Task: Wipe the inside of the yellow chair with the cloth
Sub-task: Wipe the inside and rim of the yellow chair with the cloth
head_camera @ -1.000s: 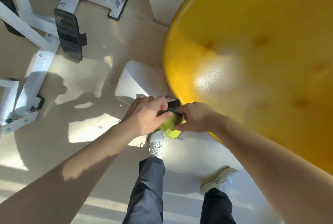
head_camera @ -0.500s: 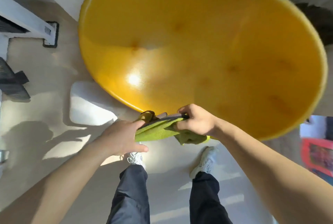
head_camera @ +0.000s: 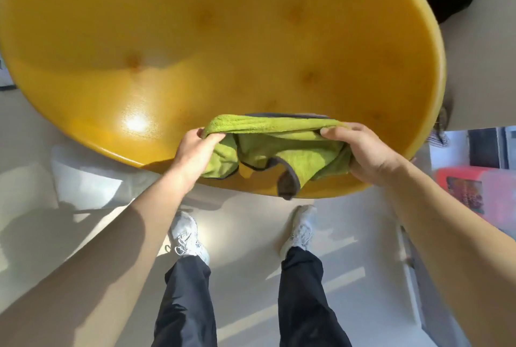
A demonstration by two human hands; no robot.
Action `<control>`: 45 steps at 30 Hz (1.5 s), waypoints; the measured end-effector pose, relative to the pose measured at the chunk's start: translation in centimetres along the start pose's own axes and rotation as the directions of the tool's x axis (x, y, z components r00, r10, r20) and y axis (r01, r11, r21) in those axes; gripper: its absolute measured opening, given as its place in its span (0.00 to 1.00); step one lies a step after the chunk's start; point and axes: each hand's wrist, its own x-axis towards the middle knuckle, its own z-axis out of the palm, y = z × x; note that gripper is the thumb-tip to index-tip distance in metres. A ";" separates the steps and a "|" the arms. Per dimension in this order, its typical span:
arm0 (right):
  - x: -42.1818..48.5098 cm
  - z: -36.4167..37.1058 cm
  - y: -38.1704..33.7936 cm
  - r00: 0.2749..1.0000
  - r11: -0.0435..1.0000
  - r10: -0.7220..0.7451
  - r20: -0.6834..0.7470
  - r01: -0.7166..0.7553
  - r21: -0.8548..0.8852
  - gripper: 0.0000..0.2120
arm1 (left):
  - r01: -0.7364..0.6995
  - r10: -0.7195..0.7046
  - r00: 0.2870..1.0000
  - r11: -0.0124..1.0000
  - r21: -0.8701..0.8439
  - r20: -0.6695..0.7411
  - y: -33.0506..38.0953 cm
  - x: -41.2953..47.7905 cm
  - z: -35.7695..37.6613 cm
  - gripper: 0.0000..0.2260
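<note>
Your left hand (head_camera: 195,151) and right hand (head_camera: 365,156) each grip an end of the green cloth (head_camera: 279,148). It's stretched between them over the yellow chair (head_camera: 223,39)'s near rim.

I am not finding any text I can read. My left white shoe (head_camera: 186,237) is showing small dark marks on its side, and my right white shoe (head_camera: 299,230) is showing similar marks, but they are too small and blurred to make out. The red container (head_camera: 472,193) at the right is carrying a dark printed label, equally unreadable.
</note>
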 end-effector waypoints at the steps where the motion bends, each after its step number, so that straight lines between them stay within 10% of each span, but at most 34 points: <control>1: 0.3 -0.8 -0.3 0.993 0.994 -0.097 -0.062 0.100 0.051 0.08 | -0.019 0.020 1.000 0.999 -0.039 0.012 0.6 0.3 1.7 0.05; 4: 1.2 -2.1 -1.4 0.881 0.908 -0.398 -0.255 0.339 -0.244 0.08 | -0.178 0.181 0.983 0.959 0.222 0.007 0.4 1.9 6.3 0.10; 6: 2.1 -2.6 -1.1 0.829 0.698 -0.514 -0.222 0.253 -0.670 0.16 | -0.273 0.280 0.958 0.832 0.484 0.059 -1.4 3.2 8.9 0.15; 10: 5.2 -3.1 4.6 0.949 0.038 -0.302 -0.092 -0.084 -0.996 0.28 | -0.376 0.036 0.914 0.449 0.811 0.404 -8.8 5.5 13.3 0.20; 13: 7.6 -3.1 10.4 0.992 -0.278 -0.098 -0.077 -0.102 -0.955 0.17 | -0.330 -0.014 0.922 0.499 0.801 0.388 -13.8 6.8 15.1 0.27; 16: 9.3 -2.0 14.1 0.982 -0.138 -0.144 -0.125 -0.145 -0.980 0.35 | -0.342 0.317 0.925 0.463 0.818 0.208 -17.1 8.8 16.4 0.15; 20: 13.7 -0.7 16.5 0.989 -0.139 -0.140 0.054 0.034 -0.990 0.33 | -0.455 0.450 0.846 0.329 0.827 0.286 -19.4 11.7 17.9 0.28; 28: 19.4 0.6 15.8 0.953 -0.077 -0.300 0.026 0.003 -0.997 0.34 | -0.396 0.411 0.866 0.213 0.893 0.286 -17.7 17.7 15.9 0.31; 36: 12.1 0.3 17.2 0.969 -0.169 0.036 0.244 0.247 -0.954 0.43 | -0.472 0.175 0.875 0.100 0.876 0.452 -21.8 9.4 12.7 0.32; 42: 23.0 1.2 12.4 0.942 -0.351 -0.184 0.282 0.205 -0.914 0.36 | -0.287 0.328 0.913 0.101 0.952 0.241 -17.0 19.8 12.8 0.35; 45: 25.5 2.4 11.5 0.935 -0.269 -0.285 0.211 0.134 -0.954 0.38 | -0.236 0.368 0.912 0.115 0.965 0.179 -15.8 22.7 13.5 0.35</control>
